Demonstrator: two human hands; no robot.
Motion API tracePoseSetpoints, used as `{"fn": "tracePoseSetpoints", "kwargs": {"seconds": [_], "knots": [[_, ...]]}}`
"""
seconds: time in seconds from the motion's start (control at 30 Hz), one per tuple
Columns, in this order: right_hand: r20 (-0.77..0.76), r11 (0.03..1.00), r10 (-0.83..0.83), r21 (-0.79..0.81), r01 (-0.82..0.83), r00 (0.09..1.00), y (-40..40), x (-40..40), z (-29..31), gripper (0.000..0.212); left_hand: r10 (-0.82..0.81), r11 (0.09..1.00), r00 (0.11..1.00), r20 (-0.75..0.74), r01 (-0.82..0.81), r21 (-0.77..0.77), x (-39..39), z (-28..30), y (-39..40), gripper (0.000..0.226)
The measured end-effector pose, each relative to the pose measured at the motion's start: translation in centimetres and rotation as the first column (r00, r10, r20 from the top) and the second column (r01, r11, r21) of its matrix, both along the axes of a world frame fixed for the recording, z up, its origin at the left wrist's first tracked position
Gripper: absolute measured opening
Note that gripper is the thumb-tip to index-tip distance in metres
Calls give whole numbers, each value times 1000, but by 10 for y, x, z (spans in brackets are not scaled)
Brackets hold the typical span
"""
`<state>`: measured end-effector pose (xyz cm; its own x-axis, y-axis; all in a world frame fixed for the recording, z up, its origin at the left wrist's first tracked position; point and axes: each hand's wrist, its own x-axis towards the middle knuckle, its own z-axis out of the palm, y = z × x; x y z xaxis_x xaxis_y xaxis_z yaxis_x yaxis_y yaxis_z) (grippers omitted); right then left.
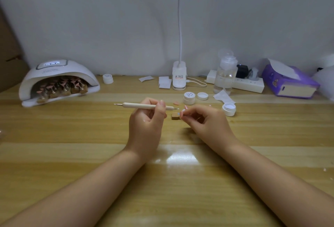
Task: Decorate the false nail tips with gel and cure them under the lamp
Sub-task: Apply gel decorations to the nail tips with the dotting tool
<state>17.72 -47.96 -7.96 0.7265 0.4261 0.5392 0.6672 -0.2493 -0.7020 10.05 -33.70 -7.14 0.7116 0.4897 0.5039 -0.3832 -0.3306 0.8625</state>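
Now left hand (pixel 147 118) grips dotting pen (pixel 142 105); right hand (pixel 204 120) pinches nail tip (pixel 182 112) beside pen point.

Curing lamp (pixel 59 76): 1
Gel pots: 3 – one by the lamp (pixel 108 78), one closed (pixel 189 98), one open (pixel 229 109)
Loose lid (pixel 202 96): 1
Dotting tool (pixel 144 106): 1
Pump bottle (pixel 225 75): 1
Power strip (pixel 247 83): 1
Tissue pack (pixel 289 84): 1
Hands: 2 – left (pixel 147 118), right (pixel 206 121)

Two bare forearms enter from the bottom edge. No sleeves, watch, rings or bracelets are worn. The left hand (pixel 148 118) and right hand (pixel 207 122) are ungloved, with short, unpainted fingernails.
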Motion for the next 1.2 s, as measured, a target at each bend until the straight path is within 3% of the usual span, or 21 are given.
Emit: {"fn": "tracePoseSetpoints", "kwargs": {"seconds": [0.3, 1.2], "knots": [[-153, 998, -28, 58, 37, 988, -1, 1, 1, 5, 10, 995, 999, -31, -7, 97, -2, 0, -2, 23], [-106, 999, -21, 39, 26, 994, -1, -1, 2, 6, 34, 985, 998, -43, -27, 169, -3, 1, -3, 25]]}}
